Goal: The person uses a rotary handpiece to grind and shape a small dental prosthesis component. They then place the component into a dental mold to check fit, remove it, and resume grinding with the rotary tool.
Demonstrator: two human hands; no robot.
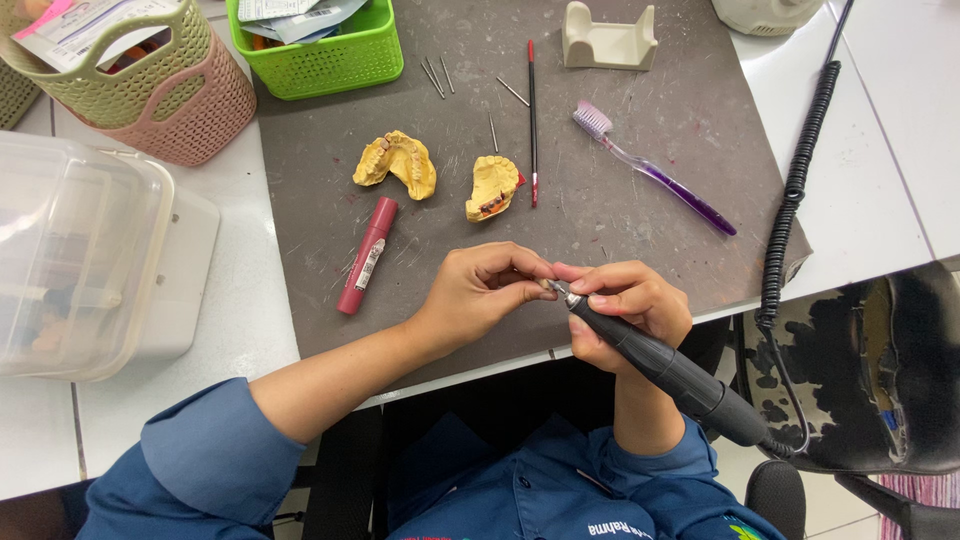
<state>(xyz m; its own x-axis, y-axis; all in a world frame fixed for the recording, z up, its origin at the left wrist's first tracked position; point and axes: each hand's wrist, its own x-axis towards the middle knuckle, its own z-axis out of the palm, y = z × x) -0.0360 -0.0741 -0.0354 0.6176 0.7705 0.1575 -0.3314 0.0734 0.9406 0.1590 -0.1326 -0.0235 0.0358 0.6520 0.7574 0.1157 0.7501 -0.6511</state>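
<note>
So the right hand [625, 310] has its fingers wrapped around a dark grey rotary handpiece [660, 365], held like a fat pen with the tip aimed left. That grip probably gives fine control, and the body of the tool runs back along the wrist toward the coiled black cable [795, 190] trailing off the right edge of the worktop [880, 180]. The left hand [480, 290] has its fingers pinched shut on a tiny workpiece [545, 287] right at the handpiece tip, both hands touching each other, most likely to steady the thing. It sits at the near edge of the grey mat [640, 200], just above the person's lap

Further back on the mat: two yellow plaster dental casts, one on the left [397, 163] and one just right of it with reddish wax on it [493, 186], lying teeth-up so they stay within reach. A dark pink tube [367, 255] lies near left, a thin red-and-black brush [532, 120] stands off beside the casts, and a purple toothbrush [650, 168] is off to the right. A few loose metal pins [437, 76] sit far back by a green basket [320, 50]

What I can't make out: the workpiece itself is nearly buried by fingertips, and the bur is too small to see clearly. The clear plastic box [80, 260] on the left is too cloudy to read its contents, and the baskets are cut off at the top
</note>
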